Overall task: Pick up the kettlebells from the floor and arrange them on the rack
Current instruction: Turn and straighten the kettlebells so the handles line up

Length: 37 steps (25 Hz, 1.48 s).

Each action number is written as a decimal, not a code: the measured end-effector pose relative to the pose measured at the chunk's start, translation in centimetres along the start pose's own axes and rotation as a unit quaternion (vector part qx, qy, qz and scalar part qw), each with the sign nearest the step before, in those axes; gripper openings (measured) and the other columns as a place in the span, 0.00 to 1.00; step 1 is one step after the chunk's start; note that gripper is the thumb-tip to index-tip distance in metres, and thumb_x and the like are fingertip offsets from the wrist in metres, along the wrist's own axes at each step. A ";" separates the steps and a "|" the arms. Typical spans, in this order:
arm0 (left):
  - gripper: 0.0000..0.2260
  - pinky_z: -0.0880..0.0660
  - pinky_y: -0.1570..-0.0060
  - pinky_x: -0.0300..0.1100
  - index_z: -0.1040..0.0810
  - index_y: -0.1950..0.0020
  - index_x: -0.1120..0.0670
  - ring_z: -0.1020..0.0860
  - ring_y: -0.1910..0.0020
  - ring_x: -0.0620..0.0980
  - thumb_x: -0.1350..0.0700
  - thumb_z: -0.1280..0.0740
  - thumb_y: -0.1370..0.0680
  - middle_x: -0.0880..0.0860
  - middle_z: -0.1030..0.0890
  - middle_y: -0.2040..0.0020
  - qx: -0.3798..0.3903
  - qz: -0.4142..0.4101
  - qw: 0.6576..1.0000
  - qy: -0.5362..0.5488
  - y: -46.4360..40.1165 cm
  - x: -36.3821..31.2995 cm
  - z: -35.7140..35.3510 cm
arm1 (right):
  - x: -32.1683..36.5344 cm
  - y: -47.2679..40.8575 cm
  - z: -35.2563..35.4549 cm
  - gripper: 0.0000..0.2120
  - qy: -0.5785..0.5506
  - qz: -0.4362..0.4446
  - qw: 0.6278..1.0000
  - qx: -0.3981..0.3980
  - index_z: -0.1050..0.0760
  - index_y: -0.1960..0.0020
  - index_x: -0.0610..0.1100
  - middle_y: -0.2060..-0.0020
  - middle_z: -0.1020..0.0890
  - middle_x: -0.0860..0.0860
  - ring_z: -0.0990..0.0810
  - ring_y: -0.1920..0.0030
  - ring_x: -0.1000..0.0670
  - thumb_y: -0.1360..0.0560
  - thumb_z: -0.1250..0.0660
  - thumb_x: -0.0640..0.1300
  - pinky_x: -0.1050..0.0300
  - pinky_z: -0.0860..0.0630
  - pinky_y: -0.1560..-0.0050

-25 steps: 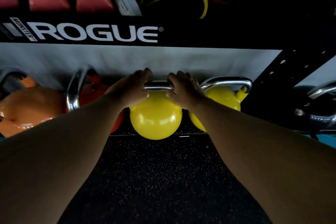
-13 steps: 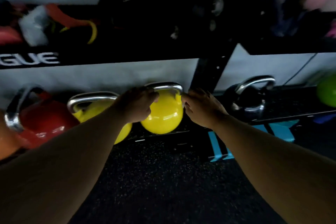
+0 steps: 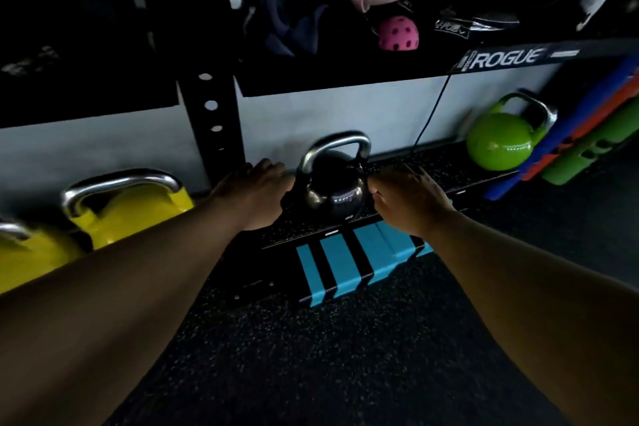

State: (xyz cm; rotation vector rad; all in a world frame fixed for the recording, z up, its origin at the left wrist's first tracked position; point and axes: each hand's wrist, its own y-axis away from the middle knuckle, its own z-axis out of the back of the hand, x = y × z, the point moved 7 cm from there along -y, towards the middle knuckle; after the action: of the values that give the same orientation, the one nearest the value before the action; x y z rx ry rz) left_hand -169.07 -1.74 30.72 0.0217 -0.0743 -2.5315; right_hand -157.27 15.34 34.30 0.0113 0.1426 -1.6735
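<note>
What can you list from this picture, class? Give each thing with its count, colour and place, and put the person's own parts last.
Round yellow kettlebells with steel handles: two, yellow, low shelf, far left.
Shiny black kettlebell: one, black, low shelf, centre.
Round green kettlebell: one, green, low shelf, right.
Pink holed ball: one, pink, upper shelf.
Black metal rack upright: one, black, left of centre.
Left hand: open, beside the black kettlebell.
Right hand: open, on its other side.

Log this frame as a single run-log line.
stage: reaching | left hand: open, beside black kettlebell | right hand: open, other side | kettlebell: upright on rack shelf
</note>
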 end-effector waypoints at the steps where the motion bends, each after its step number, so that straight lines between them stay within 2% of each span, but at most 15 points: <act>1: 0.15 0.30 0.43 0.53 0.30 0.37 0.53 0.31 0.36 0.57 0.57 0.39 0.24 0.55 0.28 0.37 -0.011 -0.002 1.000 -0.011 -1.5 -0.4 0.0 | -0.9 -0.8 -0.5 0.10 0.000 0.002 1.000 0.000 0.22 0.48 0.41 0.50 0.17 0.41 0.21 0.47 0.37 0.27 0.36 0.41 0.45 0.26 0.45; 5: 0.18 0.30 0.44 0.54 0.33 0.34 0.54 0.30 0.37 0.58 0.50 0.39 0.22 0.56 0.29 0.36 -0.083 0.034 0.996 0.019 -8.4 -0.4 0.1 | -4.2 -5.9 -3.1 0.16 0.004 0.010 1.000 0.010 0.27 0.37 0.42 0.43 0.20 0.42 0.23 0.43 0.40 0.22 0.41 0.47 0.45 0.26 0.43; 11: 0.21 0.29 0.43 0.55 0.37 0.27 0.54 0.29 0.37 0.60 0.46 0.48 0.18 0.58 0.29 0.33 -0.112 0.106 0.983 0.098 -15.3 -0.1 -2.3 | -7.7 -13.1 -6.8 0.19 -0.048 -0.034 0.998 0.029 0.35 0.33 0.46 0.39 0.29 0.42 0.26 0.42 0.41 0.19 0.46 0.54 0.43 0.26 0.44; 14: 0.20 0.29 0.51 0.52 0.35 0.29 0.52 0.27 0.41 0.59 0.44 0.50 0.17 0.58 0.26 0.37 -0.119 0.135 0.970 0.166 -16.5 0.2 -4.2 | -8.0 -15.4 -9.1 0.23 -0.091 -0.047 0.993 0.060 0.38 0.30 0.48 0.36 0.30 0.42 0.27 0.39 0.41 0.19 0.50 0.58 0.42 0.28 0.41; 17: 0.20 0.31 0.51 0.49 0.39 0.28 0.44 0.29 0.38 0.60 0.41 0.50 0.18 0.60 0.30 0.36 -0.127 0.203 0.906 0.350 -16.2 -0.3 -7.0 | -8.2 -16.4 -10.9 0.22 -0.170 -0.031 0.982 0.076 0.40 0.32 0.49 0.39 0.28 0.41 0.25 0.40 0.39 0.20 0.51 0.60 0.40 0.25 0.42; 19: 0.20 0.31 0.38 0.59 0.43 0.26 0.37 0.36 0.30 0.64 0.39 0.50 0.19 0.58 0.37 0.29 -0.148 0.269 0.844 0.440 -15.7 -1.4 -8.6 | -8.6 -16.7 -11.3 0.20 -0.220 -0.017 0.972 0.085 0.40 0.34 0.50 0.40 0.28 0.41 0.24 0.42 0.39 0.20 0.49 0.61 0.41 0.24 0.44; 21: 0.21 0.44 0.28 0.66 0.46 0.26 0.35 0.49 0.23 0.64 0.39 0.51 0.19 0.57 0.45 0.22 -0.173 0.319 0.797 0.483 -16.2 -1.8 -8.7 | -9.1 -16.8 -11.4 0.17 -0.241 -0.018 0.967 0.082 0.40 0.36 0.53 0.42 0.28 0.42 0.24 0.43 0.39 0.20 0.46 0.60 0.42 0.24 0.45; 23: 0.21 0.51 0.26 0.66 0.46 0.24 0.37 0.57 0.21 0.61 0.41 0.51 0.18 0.56 0.52 0.19 -0.161 0.307 0.803 0.484 -17.4 -0.9 -8.2 | -8.8 -16.7 -11.6 0.15 -0.240 -0.045 0.968 0.065 0.40 0.39 0.56 0.42 0.28 0.41 0.25 0.43 0.37 0.21 0.44 0.60 0.40 0.24 0.46; 25: 0.23 0.51 0.26 0.66 0.48 0.21 0.42 0.59 0.21 0.62 0.43 0.51 0.17 0.54 0.57 0.18 -0.135 0.283 0.809 0.497 -18.6 0.1 -7.9 | -8.9 -16.2 -11.9 0.22 -0.258 -0.110 0.958 0.052 0.38 0.40 0.52 0.44 0.27 0.43 0.26 0.44 0.39 0.23 0.46 0.67 0.41 0.24 0.46; 27: 0.28 0.43 0.29 0.59 0.56 0.20 0.42 0.51 0.21 0.63 0.41 0.48 0.18 0.56 0.56 0.19 -0.140 0.334 0.741 0.565 -18.4 0.1 -8.6 | -9.3 -16.1 -12.6 0.26 -0.352 -0.137 0.923 0.080 0.34 0.42 0.47 0.47 0.24 0.44 0.24 0.49 0.43 0.24 0.45 0.68 0.49 0.24 0.53; 28: 0.30 0.40 0.31 0.56 0.58 0.20 0.42 0.48 0.22 0.63 0.40 0.47 0.18 0.57 0.56 0.19 -0.153 0.362 0.703 0.593 -18.2 -0.5 -9.1 | -9.4 -16.2 -12.8 0.25 -0.433 -0.145 0.884 0.094 0.32 0.43 0.46 0.50 0.22 0.44 0.22 0.52 0.44 0.24 0.43 0.67 0.53 0.25 0.59; 30: 0.30 0.44 0.29 0.60 0.60 0.21 0.42 0.50 0.21 0.61 0.39 0.49 0.18 0.56 0.57 0.19 -0.170 0.378 0.662 0.624 -18.0 -1.7 -9.4 | -9.3 -16.0 -12.8 0.20 -0.538 -0.165 0.823 0.082 0.29 0.44 0.45 0.54 0.19 0.44 0.20 0.57 0.45 0.22 0.42 0.62 0.57 0.27 0.64; 31: 0.28 0.47 0.28 0.61 0.61 0.21 0.41 0.52 0.21 0.61 0.40 0.51 0.18 0.55 0.58 0.19 -0.174 0.375 0.656 0.632 -18.1 -1.6 -9.3 | -9.2 -15.7 -12.7 0.18 -0.546 -0.175 0.817 0.062 0.28 0.44 0.45 0.54 0.19 0.44 0.20 0.57 0.45 0.20 0.44 0.59 0.57 0.27 0.64; 34: 0.26 0.49 0.25 0.59 0.61 0.21 0.43 0.50 0.21 0.61 0.43 0.55 0.16 0.56 0.55 0.18 -0.142 0.359 0.682 0.621 -18.7 0.3 -8.6 | -7.8 -14.3 -13.1 0.17 -0.552 -0.180 0.813 0.049 0.29 0.37 0.50 0.57 0.19 0.47 0.22 0.62 0.50 0.17 0.52 0.54 0.61 0.27 0.68; 37: 0.27 0.38 0.34 0.48 0.61 0.20 0.45 0.42 0.24 0.62 0.43 0.53 0.16 0.60 0.49 0.19 -0.156 0.343 0.684 0.624 -19.0 -0.7 -8.9 | -8.4 -14.1 -13.2 0.16 -0.617 -0.144 0.768 0.091 0.28 0.34 0.51 0.58 0.18 0.46 0.20 0.61 0.50 0.18 0.47 0.53 0.59 0.26 0.64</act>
State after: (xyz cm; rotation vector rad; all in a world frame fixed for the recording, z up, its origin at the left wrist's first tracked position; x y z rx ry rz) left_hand -179.02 13.80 20.68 1.2884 0.7432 -1.2994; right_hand -171.31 26.36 23.20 -0.9975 -1.0672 -1.6731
